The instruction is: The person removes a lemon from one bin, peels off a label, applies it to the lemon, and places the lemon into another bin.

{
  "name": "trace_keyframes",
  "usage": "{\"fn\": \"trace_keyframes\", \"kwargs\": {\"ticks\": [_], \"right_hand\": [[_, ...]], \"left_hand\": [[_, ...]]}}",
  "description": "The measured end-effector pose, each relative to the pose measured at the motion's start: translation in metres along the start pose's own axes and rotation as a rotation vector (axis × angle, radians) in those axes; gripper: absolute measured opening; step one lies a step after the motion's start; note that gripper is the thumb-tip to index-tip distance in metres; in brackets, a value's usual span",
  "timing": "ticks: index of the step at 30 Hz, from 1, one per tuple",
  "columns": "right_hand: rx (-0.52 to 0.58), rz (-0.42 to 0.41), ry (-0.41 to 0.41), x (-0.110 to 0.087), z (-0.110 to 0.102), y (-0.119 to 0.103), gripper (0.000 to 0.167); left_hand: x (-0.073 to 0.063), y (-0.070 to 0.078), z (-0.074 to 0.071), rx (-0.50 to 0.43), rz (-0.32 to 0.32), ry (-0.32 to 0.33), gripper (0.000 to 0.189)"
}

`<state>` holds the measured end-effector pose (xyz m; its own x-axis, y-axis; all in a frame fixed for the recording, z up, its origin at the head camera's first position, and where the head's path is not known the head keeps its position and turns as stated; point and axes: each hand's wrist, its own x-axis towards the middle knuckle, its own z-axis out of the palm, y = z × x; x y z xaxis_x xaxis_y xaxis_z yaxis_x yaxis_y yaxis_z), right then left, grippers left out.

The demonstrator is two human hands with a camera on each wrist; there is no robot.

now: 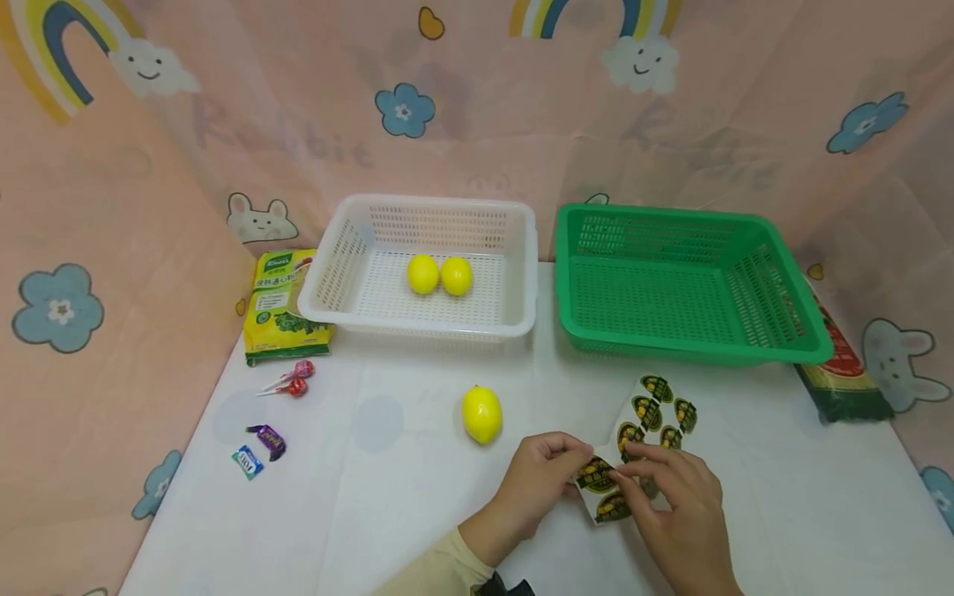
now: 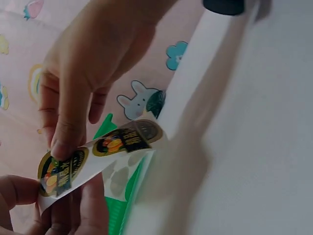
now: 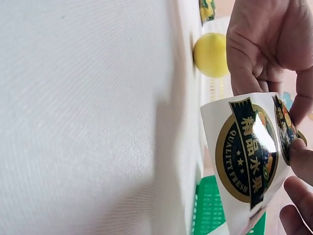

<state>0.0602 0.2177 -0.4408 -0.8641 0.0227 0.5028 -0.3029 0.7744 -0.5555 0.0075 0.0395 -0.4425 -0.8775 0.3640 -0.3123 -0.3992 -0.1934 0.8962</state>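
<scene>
Both hands hold a white sheet of fruit stickers (image 1: 613, 507) above the table's front part. My left hand (image 1: 532, 483) pinches its left edge between thumb and fingers. On the other side, my right hand (image 1: 684, 511) has thumb and index finger pinched at the edge of a sticker (image 3: 247, 152), a black and gold oval with fruit printed on it. The sheet's far part, with several more stickers, slopes away toward the green basket. A yellow lemon (image 1: 482, 415) lies on the table just beyond my left hand.
A white basket (image 1: 417, 327) holding two lemons (image 1: 440, 275) stands beside a green basket (image 1: 693, 348). At left are a yellow Knorr packet (image 1: 286, 306), two lollipops (image 1: 294, 381) and two wrapped candies (image 1: 268, 443). Another packet (image 1: 845, 372) lies at right, partly behind the green basket.
</scene>
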Motion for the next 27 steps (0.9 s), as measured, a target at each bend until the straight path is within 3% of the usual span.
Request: {"fn": "trace_keyframes", "kwargs": {"ticks": [4,8,11,13,16,18,20,22,24,27], "right_hand": [[0.014,-0.011,-0.013,-0.002,-0.001,0.002,0.034],[0.041,0.012,-0.022,-0.004,-0.004,0.002,0.037],[0.083,0.146,-0.031,-0.006,-0.009,-0.001,0.034],[0.135,0.322,-0.025,-0.006,-0.016,-0.005,0.023],[0.244,0.637,0.030,-0.002,-0.026,-0.008,0.009],[0.336,0.831,0.075,0.003,-0.033,-0.006,0.019],[0.410,0.959,0.109,0.006,-0.037,-0.003,0.023],[0.462,1.042,0.112,0.008,-0.041,0.001,0.021],[0.496,1.071,0.107,0.009,-0.042,0.003,0.019],[0.522,1.077,0.118,0.008,-0.041,0.004,0.018]], "left_hand": [[0.002,0.002,0.002,-0.054,-0.122,0.028,0.020],[0.006,0.002,0.002,-0.063,-0.184,0.031,0.021],[0.012,0.001,0.001,-0.025,-0.152,0.014,0.023],[0.017,0.001,0.000,0.042,-0.105,0.009,0.022],[0.026,0.000,0.001,0.297,-0.009,-0.003,0.020],[0.031,0.000,0.004,0.564,0.088,-0.013,0.018],[0.037,0.000,0.009,0.875,0.208,-0.014,0.017],[0.042,-0.002,0.015,1.134,0.331,-0.006,0.018],[0.047,-0.004,0.020,1.332,0.447,0.009,0.019],[0.051,-0.006,0.025,1.477,0.519,0.020,0.025]]}}
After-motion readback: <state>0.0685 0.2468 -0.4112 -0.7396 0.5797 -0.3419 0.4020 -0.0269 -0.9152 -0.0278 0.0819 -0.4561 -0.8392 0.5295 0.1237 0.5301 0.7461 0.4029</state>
